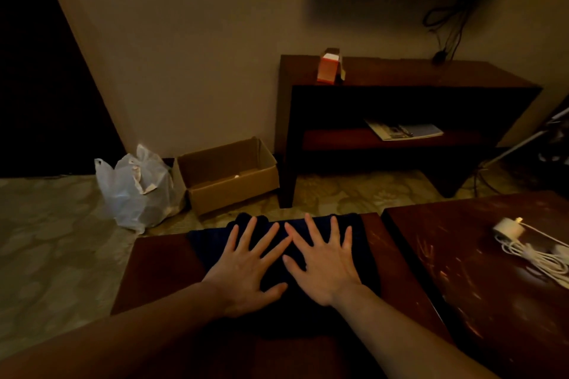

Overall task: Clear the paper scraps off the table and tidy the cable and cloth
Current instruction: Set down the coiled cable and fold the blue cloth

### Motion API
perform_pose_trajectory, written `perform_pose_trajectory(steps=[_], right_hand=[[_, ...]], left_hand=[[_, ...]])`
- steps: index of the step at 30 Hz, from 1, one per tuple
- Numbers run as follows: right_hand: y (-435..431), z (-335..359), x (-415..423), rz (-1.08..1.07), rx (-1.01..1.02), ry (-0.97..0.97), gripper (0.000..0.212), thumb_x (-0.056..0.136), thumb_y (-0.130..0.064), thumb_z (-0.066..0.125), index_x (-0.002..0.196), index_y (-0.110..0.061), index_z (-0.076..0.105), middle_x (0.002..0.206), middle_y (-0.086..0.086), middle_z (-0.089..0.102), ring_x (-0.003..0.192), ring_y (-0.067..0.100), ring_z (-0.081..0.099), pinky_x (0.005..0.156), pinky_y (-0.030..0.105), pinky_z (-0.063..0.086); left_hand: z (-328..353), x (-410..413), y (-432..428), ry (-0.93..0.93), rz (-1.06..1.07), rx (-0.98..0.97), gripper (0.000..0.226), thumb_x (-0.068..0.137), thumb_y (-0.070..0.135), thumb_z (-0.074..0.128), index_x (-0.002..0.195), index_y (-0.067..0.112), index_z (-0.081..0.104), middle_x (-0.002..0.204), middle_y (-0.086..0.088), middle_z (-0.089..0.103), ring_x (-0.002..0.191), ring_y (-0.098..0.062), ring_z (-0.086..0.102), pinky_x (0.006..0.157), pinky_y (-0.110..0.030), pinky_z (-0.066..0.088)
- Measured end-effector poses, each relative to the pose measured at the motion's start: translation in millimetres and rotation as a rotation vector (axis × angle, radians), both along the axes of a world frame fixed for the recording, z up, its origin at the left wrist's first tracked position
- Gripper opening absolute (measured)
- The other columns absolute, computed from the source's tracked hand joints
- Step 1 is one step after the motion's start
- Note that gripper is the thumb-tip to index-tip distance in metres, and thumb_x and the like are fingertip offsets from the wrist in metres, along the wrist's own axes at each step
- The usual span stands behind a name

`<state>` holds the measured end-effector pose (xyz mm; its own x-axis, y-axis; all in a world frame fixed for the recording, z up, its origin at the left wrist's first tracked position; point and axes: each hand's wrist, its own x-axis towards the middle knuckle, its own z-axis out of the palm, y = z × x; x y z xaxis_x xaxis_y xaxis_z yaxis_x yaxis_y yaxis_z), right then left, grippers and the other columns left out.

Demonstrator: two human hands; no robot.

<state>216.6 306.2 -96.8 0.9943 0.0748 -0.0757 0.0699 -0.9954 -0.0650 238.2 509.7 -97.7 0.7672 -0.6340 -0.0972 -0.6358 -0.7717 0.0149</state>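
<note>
Both hands are lying flat on the dark cloth (209, 240) in the lower centre of the frame. The left hand (246, 268) and the right hand (326, 264) are pressing down side by side, fingers straight and spread, gripping nothing. The cloth is sitting on the near table (160, 274) and looks folded into a block, so the smoothing is probably nearing its end. No paper scraps are showing on either tabletop, which suggests that part is done. A plastic bag (138, 191) and a cardboard box (234, 188) are standing on the floor at centre left. The white cable (535, 255) is lying at the right edge on the second table (462, 255), gathered in loose loops — whether it is counting as tidy is hard to judge in this dim light.
</note>
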Motion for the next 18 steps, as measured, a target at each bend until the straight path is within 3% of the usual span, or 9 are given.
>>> perform_pose_trajectory(steps=[12,18], right_hand=[[-62.5,1.4,-31.4,-0.228,0.003,0.048,0.073,0.084,-0.085,0.012,0.144,-0.063,-0.024,0.166,-0.009,-0.022,0.147,0.05,-0.021,0.113,0.071,-0.012],[-89.4,4.7,-73.5,-0.301,0.023,0.05,0.073,0.087,-0.082,0.015,0.145,-0.061,-0.023,0.166,-0.009,-0.021,0.15,0.046,-0.011,0.119,0.062,0.007]], left_hand=[[6.0,-2.5,-57.3,0.08,-0.176,-0.036,0.081,0.086,0.083,0.024,0.148,0.058,-0.021,0.162,0.008,-0.031,0.142,-0.036,-0.041,0.117,-0.063,-0.016],[9.0,-19.0,-86.5,0.078,-0.332,0.018,0.079,0.088,0.084,0.019,0.147,0.055,-0.025,0.161,0.006,-0.034,0.141,-0.038,-0.042,0.115,-0.065,-0.018]])
